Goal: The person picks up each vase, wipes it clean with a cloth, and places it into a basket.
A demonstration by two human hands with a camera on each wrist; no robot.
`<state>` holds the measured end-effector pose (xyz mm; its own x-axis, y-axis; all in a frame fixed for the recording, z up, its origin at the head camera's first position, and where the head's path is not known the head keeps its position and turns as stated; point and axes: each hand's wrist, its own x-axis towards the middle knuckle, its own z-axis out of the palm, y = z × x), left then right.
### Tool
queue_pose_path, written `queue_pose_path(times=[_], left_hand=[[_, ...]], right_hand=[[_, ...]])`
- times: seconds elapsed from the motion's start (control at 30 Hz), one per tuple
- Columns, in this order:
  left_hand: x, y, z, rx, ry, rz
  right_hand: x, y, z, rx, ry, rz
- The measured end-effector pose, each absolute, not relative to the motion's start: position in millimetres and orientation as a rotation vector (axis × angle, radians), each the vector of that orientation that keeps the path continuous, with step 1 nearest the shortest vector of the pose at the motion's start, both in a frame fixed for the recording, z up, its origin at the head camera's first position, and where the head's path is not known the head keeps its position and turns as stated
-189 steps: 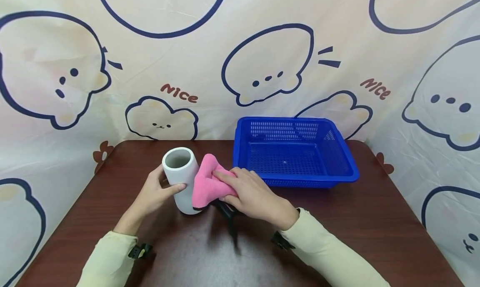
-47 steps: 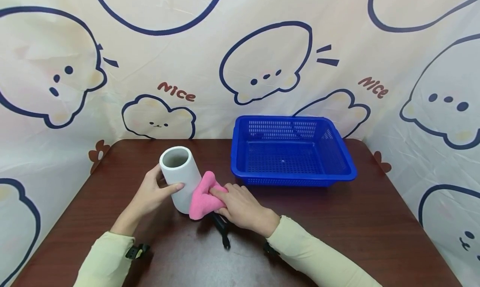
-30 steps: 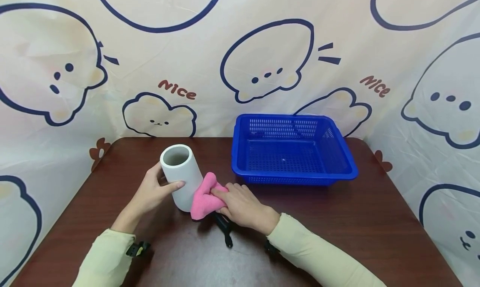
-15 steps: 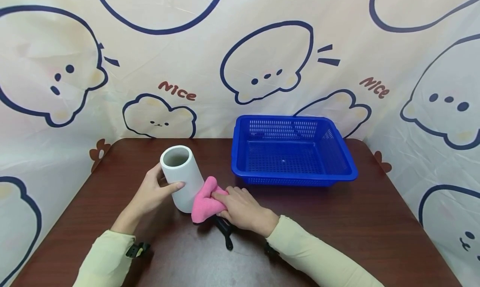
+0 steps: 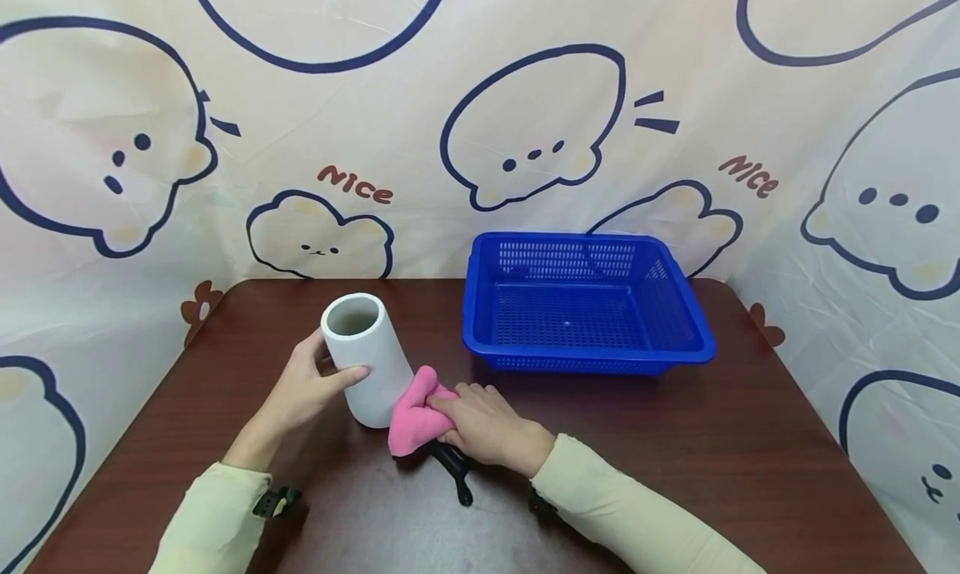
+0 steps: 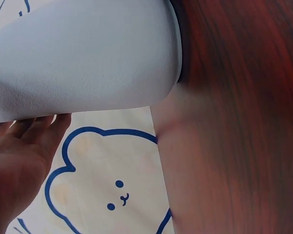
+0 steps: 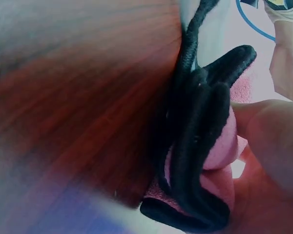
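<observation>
A white cylindrical vase with a wide round mouth leans slightly on the table, its top tilted left. My left hand grips its left side, thumb across the front and fingers behind; the left wrist view shows those fingertips against the vase wall. In my right hand a bunched pink cloth is pinched, and it meets the lower right side of the vase. Black edging on the cloth fills much of the right wrist view, and a black end hangs out below my fingers.
Behind my right hand, a blue plastic basket with perforated walls stands at the back of the dark brown table. A pale curtain printed with cartoon bears surrounds the table at the back and sides.
The pink cloth has slid down the vase's right side toward its base, with my right hand moving down along with it. My left hand keeps its grip, and the vase leans a little more.
</observation>
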<state>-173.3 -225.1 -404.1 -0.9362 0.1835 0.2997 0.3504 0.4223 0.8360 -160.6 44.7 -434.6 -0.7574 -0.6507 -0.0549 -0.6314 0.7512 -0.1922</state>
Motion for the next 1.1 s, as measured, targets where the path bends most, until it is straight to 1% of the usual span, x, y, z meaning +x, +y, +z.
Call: queue_pose_path(times=[0.5,0.67,0.9,1.1], left_hand=[[-172.1,-225.2,-404.5,-0.466,-2.564,-1.504],[-169.8,-224.4,-403.1,-0.419,-2.631,-1.427],[-165.8,-217.1,-401.5,-0.387,-2.585,-1.45],[-164.3,-210.2,-403.4,-0.31,-2.57,-1.375]], right_hand=[[-160.8,45.0,-435.6,-1.024,2.802,-0.252],[-160.9,44.7,-435.6,-1.007,2.796,-0.247],[-161.4,44.4,-435.7,-0.984,2.781,-0.264],[-161.8,45.2,-436.3,-0.984,2.775,-0.283]])
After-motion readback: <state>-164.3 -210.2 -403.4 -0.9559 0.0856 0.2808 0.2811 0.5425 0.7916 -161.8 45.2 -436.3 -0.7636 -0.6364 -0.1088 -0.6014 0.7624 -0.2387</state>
